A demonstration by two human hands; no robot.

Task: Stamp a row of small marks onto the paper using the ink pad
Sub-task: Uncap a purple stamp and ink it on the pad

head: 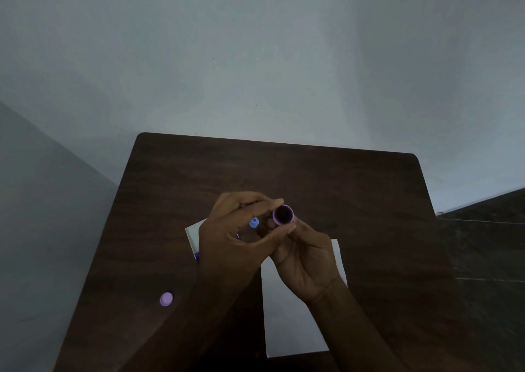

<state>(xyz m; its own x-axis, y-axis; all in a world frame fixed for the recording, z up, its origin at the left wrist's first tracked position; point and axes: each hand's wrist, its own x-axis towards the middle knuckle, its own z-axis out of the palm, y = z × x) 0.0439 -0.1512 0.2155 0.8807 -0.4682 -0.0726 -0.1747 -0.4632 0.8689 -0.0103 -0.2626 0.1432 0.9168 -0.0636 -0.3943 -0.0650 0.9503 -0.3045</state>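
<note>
My right hand (306, 260) grips a small purple stamp (283, 215), its dark round end turned up toward me. My left hand (230, 238) curls beside it, with the fingertips touching the stamp's rim from above and the thumb below. Both hands hover over the dark wooden table (369, 201). A white sheet of paper (289, 323) lies on the table under my right wrist. Through the gap in my left hand a small blue piece (254, 222) shows; I cannot tell what it is. A white, blue-edged box (193, 235) lies partly hidden under my left hand.
A purple round cap (166, 299) lies on the table at the left, apart from the paper. The table stands against a pale wall (255, 59). Dark floor (488, 243) shows past the table's right edge.
</note>
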